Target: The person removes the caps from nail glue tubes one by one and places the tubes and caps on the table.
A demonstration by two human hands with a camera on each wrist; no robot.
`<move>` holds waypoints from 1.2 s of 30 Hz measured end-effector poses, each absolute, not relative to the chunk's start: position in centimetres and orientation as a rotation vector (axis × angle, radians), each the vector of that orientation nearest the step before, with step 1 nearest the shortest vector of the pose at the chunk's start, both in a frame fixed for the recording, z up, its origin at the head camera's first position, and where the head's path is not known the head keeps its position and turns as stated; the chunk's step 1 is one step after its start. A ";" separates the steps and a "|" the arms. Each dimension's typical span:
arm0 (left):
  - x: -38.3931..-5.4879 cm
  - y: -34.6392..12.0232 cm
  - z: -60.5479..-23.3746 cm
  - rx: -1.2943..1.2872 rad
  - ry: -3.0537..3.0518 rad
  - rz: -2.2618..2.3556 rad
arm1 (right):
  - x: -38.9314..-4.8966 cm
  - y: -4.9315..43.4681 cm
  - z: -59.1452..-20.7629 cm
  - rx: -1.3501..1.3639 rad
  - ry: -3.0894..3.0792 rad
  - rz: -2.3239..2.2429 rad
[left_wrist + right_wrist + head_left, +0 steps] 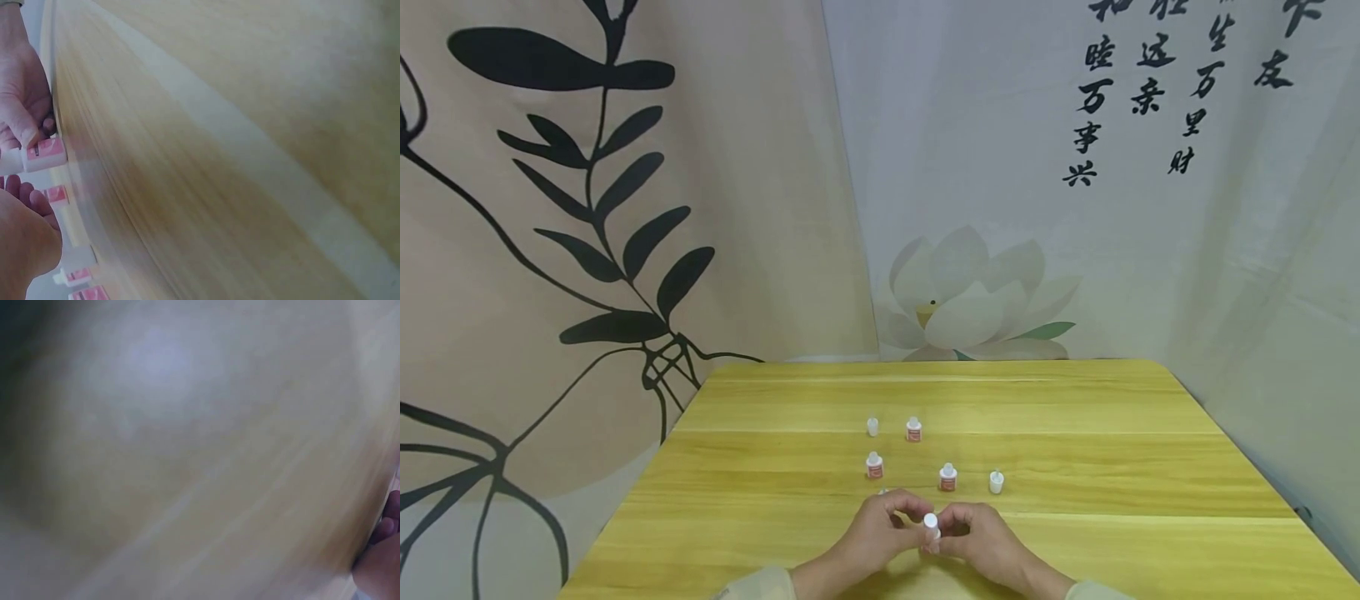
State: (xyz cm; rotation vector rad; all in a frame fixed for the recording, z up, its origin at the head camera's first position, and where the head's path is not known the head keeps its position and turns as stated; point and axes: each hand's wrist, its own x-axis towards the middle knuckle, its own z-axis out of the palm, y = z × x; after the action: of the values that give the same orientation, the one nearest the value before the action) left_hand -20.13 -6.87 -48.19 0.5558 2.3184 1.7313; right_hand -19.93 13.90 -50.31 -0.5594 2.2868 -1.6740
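Note:
Both hands meet at the near middle of the table around a small white bottle (931, 523) with a white top. In the left wrist view its pink label (45, 149) shows, with the right thumb on it. My left hand (886, 529) pinches the bottle from the left, close to its top. From the right, my right hand (983, 537) grips it between thumb and curled fingers. Beyond the hands stand small bottles with red-pink labels: one bottle (948, 478) just ahead, another bottle (875, 467) to its left, and a third bottle (913, 431) farther back.
Two small white cap-like pieces stand on the wooden table (1075, 425): one white piece (996, 482) right of the bottles, another white piece (872, 427) at the back left. A small white tip shows behind the left hand. A printed curtain (775, 208) hangs behind the table.

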 end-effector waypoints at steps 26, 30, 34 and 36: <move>-20.0 -6.8 -48.1 0.572 2.303 1.748 | -19.9 13.9 -50.3 -0.561 2.313 -1.663; -20.0 -6.8 -48.2 0.584 2.323 1.727 | -19.9 13.9 -50.3 -0.557 2.312 -1.663; -20.1 -6.8 -48.3 0.587 2.327 1.724 | -20.0 13.9 -50.3 -0.556 2.308 -1.667; -20.1 -6.8 -48.3 0.587 2.332 1.723 | -20.0 13.9 -50.3 -0.557 2.305 -1.671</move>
State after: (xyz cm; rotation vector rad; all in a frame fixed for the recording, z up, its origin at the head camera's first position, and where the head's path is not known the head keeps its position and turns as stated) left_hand -20.10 -6.83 -48.32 0.5873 2.3316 1.7229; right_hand -19.98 13.90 -50.34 -0.5572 2.3054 -1.6714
